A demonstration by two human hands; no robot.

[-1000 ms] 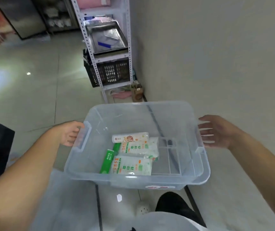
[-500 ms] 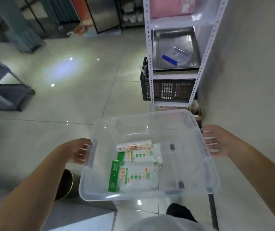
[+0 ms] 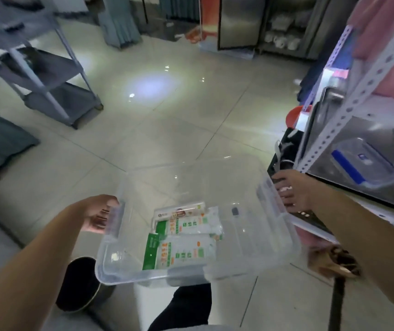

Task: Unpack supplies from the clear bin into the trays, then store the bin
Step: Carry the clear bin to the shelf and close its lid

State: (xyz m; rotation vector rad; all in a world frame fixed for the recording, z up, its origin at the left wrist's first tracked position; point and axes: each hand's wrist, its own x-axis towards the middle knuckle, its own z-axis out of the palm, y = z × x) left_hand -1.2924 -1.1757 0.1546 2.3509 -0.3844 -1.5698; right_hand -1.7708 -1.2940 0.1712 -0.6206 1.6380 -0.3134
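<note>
I hold the clear bin point(image 3: 251, 263) in the air above the tiled floor. My left hand point(image 3: 95, 215) grips its left handle, and my right hand point(image 3: 291, 191) grips its right handle. Inside lie two green-and-white packets point(image 3: 179, 252) and a white tube-shaped pack point(image 3: 179, 211) behind them. A steel tray point(image 3: 370, 149) sits on the white shelf rack point(image 3: 329, 130) at the right, with a clear box with a blue clip point(image 3: 363, 166) in it.
A grey three-tier cart point(image 3: 36, 75) stands at the upper left. A dark round bin point(image 3: 81, 283) is on the floor below my left arm. A black crate point(image 3: 286, 149) sits low in the rack. A steel cabinet point(image 3: 239, 20) is at the back.
My view has swung left with the bin carried along; the rack has slid from ahead to the right edge, and the grey cart has come into view at the left.
</note>
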